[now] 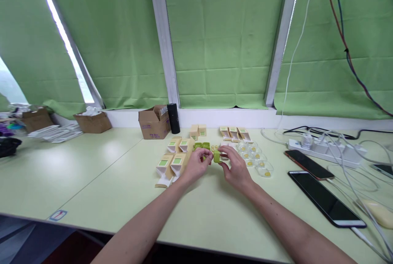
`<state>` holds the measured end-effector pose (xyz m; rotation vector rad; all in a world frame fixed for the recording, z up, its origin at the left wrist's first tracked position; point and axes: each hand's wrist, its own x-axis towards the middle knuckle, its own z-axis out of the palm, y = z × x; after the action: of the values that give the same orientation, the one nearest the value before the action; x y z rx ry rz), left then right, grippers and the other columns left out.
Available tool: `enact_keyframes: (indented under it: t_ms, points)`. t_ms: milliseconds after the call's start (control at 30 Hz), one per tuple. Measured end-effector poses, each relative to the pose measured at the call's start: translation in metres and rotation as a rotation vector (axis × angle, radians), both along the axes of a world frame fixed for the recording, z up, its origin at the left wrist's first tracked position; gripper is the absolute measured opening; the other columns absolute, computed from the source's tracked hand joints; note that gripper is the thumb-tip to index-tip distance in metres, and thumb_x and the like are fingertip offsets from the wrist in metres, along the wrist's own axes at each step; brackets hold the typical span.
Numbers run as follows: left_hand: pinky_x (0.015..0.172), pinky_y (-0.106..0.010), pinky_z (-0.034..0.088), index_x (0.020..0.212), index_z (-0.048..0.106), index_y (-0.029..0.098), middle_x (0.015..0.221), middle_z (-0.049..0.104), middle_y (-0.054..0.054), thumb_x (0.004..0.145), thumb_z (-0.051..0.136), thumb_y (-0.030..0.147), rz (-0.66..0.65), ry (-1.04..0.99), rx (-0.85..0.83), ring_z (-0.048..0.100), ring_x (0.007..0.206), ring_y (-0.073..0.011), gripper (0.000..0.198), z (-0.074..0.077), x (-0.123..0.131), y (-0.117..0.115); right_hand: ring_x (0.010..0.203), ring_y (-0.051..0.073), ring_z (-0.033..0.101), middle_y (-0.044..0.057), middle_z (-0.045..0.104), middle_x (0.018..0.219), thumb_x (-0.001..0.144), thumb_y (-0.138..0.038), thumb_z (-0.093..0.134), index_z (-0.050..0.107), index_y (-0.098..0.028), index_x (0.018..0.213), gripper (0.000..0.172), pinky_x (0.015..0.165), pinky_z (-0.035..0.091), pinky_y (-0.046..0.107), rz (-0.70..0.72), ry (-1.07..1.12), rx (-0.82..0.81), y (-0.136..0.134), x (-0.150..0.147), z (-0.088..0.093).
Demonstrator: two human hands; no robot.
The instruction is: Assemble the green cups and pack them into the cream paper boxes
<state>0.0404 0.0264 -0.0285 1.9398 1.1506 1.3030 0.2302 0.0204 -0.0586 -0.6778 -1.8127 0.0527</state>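
Observation:
Between thumb and fingers, my right hand (235, 168) holds a small green rounded block (216, 156) above the table. My left hand (198, 162) is closed in a pinch just left of it; whatever sits in its fingertips is too small to make out. Behind my hands are more green pieces (202, 145). Opened cream cartons with green panels (178, 160) stand to the left of my left hand. Clear plastic shells with yellow centres (254, 156) lie to the right of my right hand.
More cartons (233, 133) stand farther back. A brown cardboard box (154, 123) and a black cylinder (173, 118) are by the wall. At right lie two phones (327, 198), a power strip (327, 152) and tangled cables. The table's front edge is near me.

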Motion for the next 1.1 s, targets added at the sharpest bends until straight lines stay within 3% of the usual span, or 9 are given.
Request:
enact_keyframes:
  t_ms: [633, 1100]
  points:
    - [0.068, -0.028, 0.048, 0.083, 0.068, 0.017, 0.079, 0.064, -0.003, 0.089, 0.066, 0.037, -0.005, -0.012, -0.045, 0.061, 0.071, -0.0163, 0.021, -0.0052, -0.0033, 0.0059, 0.118, 0.027, 0.068, 0.012, 0.066, 0.129, 0.090, -0.004, 0.056, 0.057, -0.026, 0.132, 0.048, 0.092, 0.070, 0.047, 0.002, 0.014, -0.044, 0.0019, 0.0020, -0.0005]
    - [0.064, -0.026, 0.047, 0.082, 0.066, 0.016, 0.071, 0.065, -0.001, 0.087, 0.071, 0.042, -0.029, -0.086, -0.075, 0.061, 0.065, -0.0151, 0.026, 0.0004, -0.0044, 0.0042, 0.120, 0.029, 0.067, 0.012, 0.065, 0.131, 0.091, -0.007, 0.056, 0.057, -0.027, 0.134, 0.048, 0.092, 0.069, 0.049, -0.002, 0.024, -0.036, 0.0037, 0.0034, -0.0026]
